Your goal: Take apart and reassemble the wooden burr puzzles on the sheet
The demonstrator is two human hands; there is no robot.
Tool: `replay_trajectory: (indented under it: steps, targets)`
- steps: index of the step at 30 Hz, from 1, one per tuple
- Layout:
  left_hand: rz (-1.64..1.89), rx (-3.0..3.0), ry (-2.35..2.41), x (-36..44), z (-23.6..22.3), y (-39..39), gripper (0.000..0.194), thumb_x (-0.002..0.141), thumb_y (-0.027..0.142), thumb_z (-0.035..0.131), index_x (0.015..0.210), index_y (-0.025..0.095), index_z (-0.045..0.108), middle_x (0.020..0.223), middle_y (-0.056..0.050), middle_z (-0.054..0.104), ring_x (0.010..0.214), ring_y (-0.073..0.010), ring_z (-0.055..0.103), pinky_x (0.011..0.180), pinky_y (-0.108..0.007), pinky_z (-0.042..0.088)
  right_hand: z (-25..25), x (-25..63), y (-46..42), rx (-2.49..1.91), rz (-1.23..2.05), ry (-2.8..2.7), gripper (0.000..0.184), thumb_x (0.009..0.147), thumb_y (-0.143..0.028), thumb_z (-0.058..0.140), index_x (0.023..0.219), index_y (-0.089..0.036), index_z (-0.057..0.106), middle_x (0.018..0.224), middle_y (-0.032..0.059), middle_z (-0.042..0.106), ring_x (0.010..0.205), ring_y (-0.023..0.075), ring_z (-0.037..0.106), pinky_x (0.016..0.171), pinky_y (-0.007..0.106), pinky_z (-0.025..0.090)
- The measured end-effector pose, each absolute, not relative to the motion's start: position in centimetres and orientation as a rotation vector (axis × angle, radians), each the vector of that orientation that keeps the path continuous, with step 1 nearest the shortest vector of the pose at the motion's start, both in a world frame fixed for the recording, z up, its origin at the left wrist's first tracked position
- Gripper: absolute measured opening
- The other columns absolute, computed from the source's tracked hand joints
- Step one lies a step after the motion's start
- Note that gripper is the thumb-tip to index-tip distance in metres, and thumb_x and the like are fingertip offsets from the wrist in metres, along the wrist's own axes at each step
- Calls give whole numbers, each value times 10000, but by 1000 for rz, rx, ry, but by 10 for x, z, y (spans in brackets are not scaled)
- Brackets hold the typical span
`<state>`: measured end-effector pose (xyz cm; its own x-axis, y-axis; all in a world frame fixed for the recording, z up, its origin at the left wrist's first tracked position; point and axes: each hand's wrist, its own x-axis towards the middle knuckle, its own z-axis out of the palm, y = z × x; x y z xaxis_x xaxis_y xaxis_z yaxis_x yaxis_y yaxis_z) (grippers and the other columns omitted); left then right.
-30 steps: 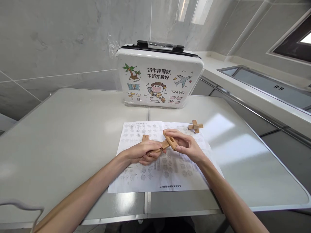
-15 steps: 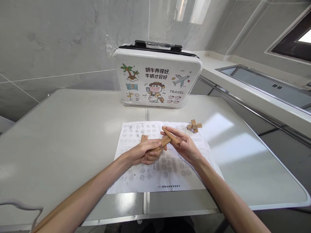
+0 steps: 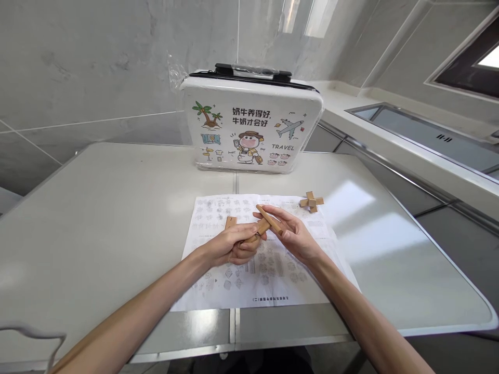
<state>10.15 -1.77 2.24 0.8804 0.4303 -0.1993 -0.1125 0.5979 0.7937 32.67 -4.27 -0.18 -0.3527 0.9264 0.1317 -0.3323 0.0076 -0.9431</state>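
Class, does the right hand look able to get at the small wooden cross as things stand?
Probably yes: nothing visible stands between the right hand and the small wooden cross, though that hand holds a wooden bar and might need freeing first.

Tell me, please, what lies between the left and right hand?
The head view shows a wooden bar and part of a second wooden piece, above the printed sheet.

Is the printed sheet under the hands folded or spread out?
Spread out: the printed sheet lies open on the table beneath the left hand and right hand, with rows of diagrams showing across it.
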Motion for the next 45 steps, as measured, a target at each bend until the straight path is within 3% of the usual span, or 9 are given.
replay_trajectory:
  steps: [11, 15, 18, 22, 26, 28, 33, 45]
  targets:
    - [301, 919, 399, 100, 23, -17, 303, 1042, 491, 543, 1014, 189, 554, 606, 105, 273, 431, -61, 115, 351, -173, 153, 2, 328, -45, -669, 1574, -1258, 719, 754, -574, 911, 1395, -344, 680, 1601, 78, 542, 1531, 398, 430, 1234, 601, 376]
    - [311, 913, 393, 101, 20, -17, 370, 1049, 500, 538, 835, 203, 484, 582, 100, 255, 428, -59, 125, 354, -176, 159, -2, 323, -45, -657, 1660, -1276, 751, 743, -470, 949, 1421, -353, 648, 1576, 85, 564, 1477, 376, 508, 1218, 585, 405]
    - [307, 915, 415, 102, 20, -17, 440, 1045, 517, 542, 753, 209, 429, 581, 93, 247, 430, -54, 137, 357, -177, 171, -3, 321, -45, -659, 1678, -1273, 748, 744, -476, 945, 1414, -337, 643, 1499, 101, 627, 1434, 367, 555, 1219, 586, 404]
    - [287, 929, 460, 105, 24, -17, 520, 1060, 559, 483, 682, 207, 422, 523, 88, 238, 417, -60, 154, 354, -184, 224, 0, 321, -45, -692, 1599, -1217, 693, 739, -499, 941, 1353, -328, 667, 1525, 95, 604, 1445, 385, 545, 1232, 594, 386]
    - [364, 899, 474, 107, 27, -19, 344, 1073, 478, 491, 930, 179, 583, 614, 78, 350, 431, -63, 208, 379, -175, 314, 2, 323, -45, -725, 1535, -1178, 652, 752, -531, 921, 1325, -336, 677, 1527, 96, 602, 1456, 404, 530, 1229, 630, 373]
    - [386, 892, 472, 108, 28, -20, 282, 1079, 447, 486, 1048, 187, 591, 644, 83, 343, 443, -65, 207, 385, -167, 316, 1, 324, -45, -719, 1535, -1185, 650, 758, -534, 915, 1331, -337, 677, 1533, 99, 598, 1458, 404, 527, 1232, 638, 363]
    - [383, 904, 484, 109, 27, -23, 304, 1083, 463, 470, 962, 195, 547, 617, 101, 233, 463, -71, 147, 389, -155, 268, -2, 324, -44, -714, 1565, -1222, 675, 759, -537, 911, 1352, -323, 670, 1531, 107, 602, 1474, 396, 511, 1234, 629, 370]
    - [357, 917, 480, 107, 24, -23, 335, 1074, 496, 486, 886, 219, 485, 586, 106, 203, 457, -76, 104, 382, -176, 175, -4, 324, -45, -716, 1600, -1269, 756, 749, -551, 919, 1413, -320, 641, 1586, 104, 558, 1491, 393, 492, 1225, 609, 399]
